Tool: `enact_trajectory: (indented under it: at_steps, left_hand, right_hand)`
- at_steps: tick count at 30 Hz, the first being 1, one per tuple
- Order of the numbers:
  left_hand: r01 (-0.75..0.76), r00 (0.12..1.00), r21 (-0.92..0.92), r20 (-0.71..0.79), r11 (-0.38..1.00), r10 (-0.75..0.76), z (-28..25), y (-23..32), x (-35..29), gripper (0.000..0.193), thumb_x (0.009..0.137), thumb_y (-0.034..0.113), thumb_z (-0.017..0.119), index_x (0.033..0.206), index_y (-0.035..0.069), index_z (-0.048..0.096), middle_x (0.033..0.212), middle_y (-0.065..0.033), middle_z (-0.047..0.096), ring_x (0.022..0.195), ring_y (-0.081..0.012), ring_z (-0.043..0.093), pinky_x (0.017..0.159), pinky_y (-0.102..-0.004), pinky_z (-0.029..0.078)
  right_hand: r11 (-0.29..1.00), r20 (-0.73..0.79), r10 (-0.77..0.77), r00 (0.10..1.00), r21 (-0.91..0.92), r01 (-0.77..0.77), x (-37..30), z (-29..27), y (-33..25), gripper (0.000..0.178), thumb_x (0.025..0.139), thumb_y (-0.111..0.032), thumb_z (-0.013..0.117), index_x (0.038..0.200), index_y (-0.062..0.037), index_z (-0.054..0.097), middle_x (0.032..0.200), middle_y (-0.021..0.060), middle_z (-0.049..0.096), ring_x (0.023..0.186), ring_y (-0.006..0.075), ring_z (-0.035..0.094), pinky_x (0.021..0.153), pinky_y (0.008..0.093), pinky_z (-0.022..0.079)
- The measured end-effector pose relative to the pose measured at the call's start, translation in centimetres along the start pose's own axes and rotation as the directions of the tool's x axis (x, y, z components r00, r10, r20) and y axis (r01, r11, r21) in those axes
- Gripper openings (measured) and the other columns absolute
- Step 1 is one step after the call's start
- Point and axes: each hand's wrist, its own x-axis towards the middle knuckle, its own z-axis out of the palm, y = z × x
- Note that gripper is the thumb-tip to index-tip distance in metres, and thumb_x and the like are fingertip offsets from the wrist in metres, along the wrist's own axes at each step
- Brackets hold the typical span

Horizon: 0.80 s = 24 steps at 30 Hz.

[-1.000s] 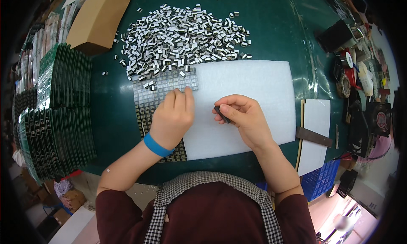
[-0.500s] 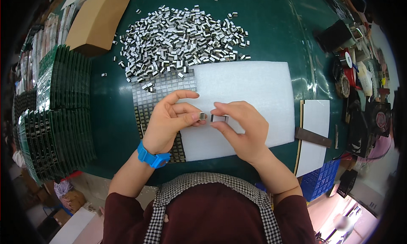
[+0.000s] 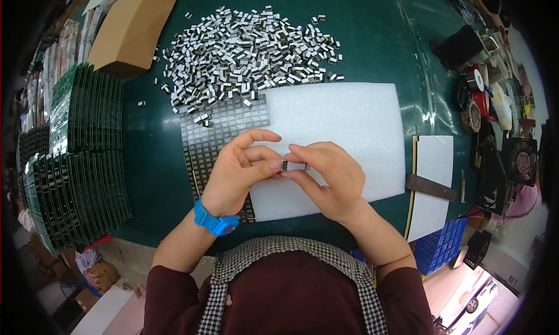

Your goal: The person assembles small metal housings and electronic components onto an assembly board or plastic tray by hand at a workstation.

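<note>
Over the white foam sheet (image 3: 343, 114), both my hands meet at a small part. My right hand (image 3: 335, 178) pinches a small white block-shaped housing (image 3: 296, 167) between thumb and fingertips. My left hand (image 3: 236, 172), with a blue wristband (image 3: 214, 220), has its thumb and index finger closed on a tiny dark, pinned component (image 3: 284, 165) at the housing's left end. The two parts touch; whether one sits inside the other I cannot tell. Beneath my left hand lies a panel of small gridded circuit boards (image 3: 224, 122), and beyond it a pile of white-and-black housings (image 3: 250, 55).
Green circuit boards (image 3: 81, 183) stand in tight rows at the left, by a cardboard box (image 3: 131, 32). On the right are a white board (image 3: 434, 189) with a dark metal bar (image 3: 431, 188) across it, a blue crate (image 3: 439, 247) and a small fan (image 3: 521, 163).
My hands have come together: the gap between the pinned component and the white housing has closed. The right hand moved slightly left, the left slightly right.
</note>
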Motion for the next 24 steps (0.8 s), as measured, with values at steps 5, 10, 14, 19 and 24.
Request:
enact_trajectory:
  at_steps: [5, 10, 14, 19, 24]
  left_hand:
    - [0.013, 1.0, -0.01, 0.007, 1.0, -0.012, 0.2, -0.06, 0.01, 0.035, 0.082, 0.001, 0.063, 0.113, 0.0, 0.049, 0.084, -0.0078, 0.065, 0.078, -0.0137, 0.062, 0.073, -0.0249, 0.05]
    - [0.001, 1.0, -0.027, 0.004, 1.0, -0.001, 0.14, -0.33, 0.03, 0.034, 0.082, 0.001, 0.063, 0.112, 0.0, 0.048, 0.085, -0.0079, 0.065, 0.078, -0.0136, 0.063, 0.073, -0.0249, 0.05]
    - [-0.021, 1.0, -0.039, -0.015, 0.999, 0.021, 0.25, -0.69, 0.03, 0.032, 0.082, 0.001, 0.062, 0.11, 0.001, 0.046, 0.086, -0.0078, 0.065, 0.078, -0.0135, 0.063, 0.073, -0.0249, 0.05]
    - [-0.014, 1.0, -0.077, -0.02, 0.997, 0.013, 0.28, -0.83, 0.07, 0.03, 0.083, 0.002, 0.062, 0.108, 0.003, 0.045, 0.087, -0.0079, 0.065, 0.079, -0.0127, 0.062, 0.075, -0.025, 0.049]
    - [0.017, 0.998, -0.05, -0.058, 0.999, -0.02, 0.18, -0.39, 0.15, 0.033, 0.083, 0.002, 0.062, 0.111, 0.003, 0.044, 0.088, -0.0088, 0.065, 0.079, -0.0125, 0.062, 0.074, -0.0246, 0.049]
  right_hand:
    - [1.0, -0.002, 0.003, 1.0, -0.007, -0.003, 0.01, 0.01, -0.22, 0.041, 0.065, 0.0, 0.072, 0.104, -0.0007, 0.061, 0.084, 0.0083, 0.064, 0.071, 0.0221, 0.061, 0.059, 0.0295, 0.05]
    - [1.0, -0.003, 0.001, 1.0, -0.011, -0.001, 0.08, 0.06, -0.31, 0.042, 0.065, 0.0, 0.072, 0.104, -0.0004, 0.06, 0.084, 0.0084, 0.064, 0.071, 0.0223, 0.062, 0.059, 0.0292, 0.05]
    - [0.999, -0.011, -0.017, 1.0, -0.05, 0.017, -0.06, 0.25, -0.3, 0.041, 0.065, 0.0, 0.071, 0.104, 0.0004, 0.06, 0.083, 0.008, 0.063, 0.07, 0.0222, 0.061, 0.058, 0.0291, 0.05]
    - [0.996, -0.029, -0.042, 0.999, -0.08, 0.04, -0.1, 0.42, -0.12, 0.041, 0.066, 0.001, 0.071, 0.105, 0.0013, 0.06, 0.083, 0.0079, 0.063, 0.069, 0.0222, 0.06, 0.058, 0.0294, 0.049]
    - [0.998, 0.003, -0.032, 0.999, -0.062, 0.033, -0.19, 0.56, -0.02, 0.047, 0.066, 0.003, 0.068, 0.111, 0.0015, 0.056, 0.084, 0.0078, 0.062, 0.072, 0.0232, 0.06, 0.06, 0.0304, 0.049]
